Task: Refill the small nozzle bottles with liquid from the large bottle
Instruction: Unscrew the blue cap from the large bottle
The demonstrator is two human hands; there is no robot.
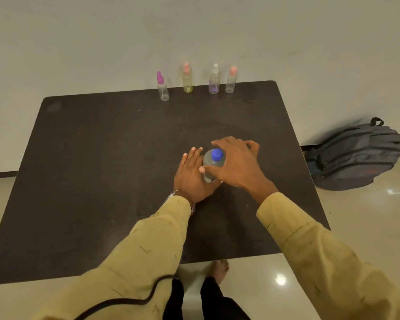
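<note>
The large bottle (210,163) stands upright, its blue cap (217,154) pointing up. The left hand (189,175) lays straight fingers against its side. The right hand (234,163), nearer the cap, curls its fingers round the shoulder.

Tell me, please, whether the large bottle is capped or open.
Capped: the blue cap sits on the large bottle, upright, with left hand and right hand on it.

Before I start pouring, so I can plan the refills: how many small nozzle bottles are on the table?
4, in a row at the far edge of the table, left to right: purple-capped bottle, yellowish pink-capped bottle, white-nozzled bottle, clear pink-capped bottle. No others show.
</note>
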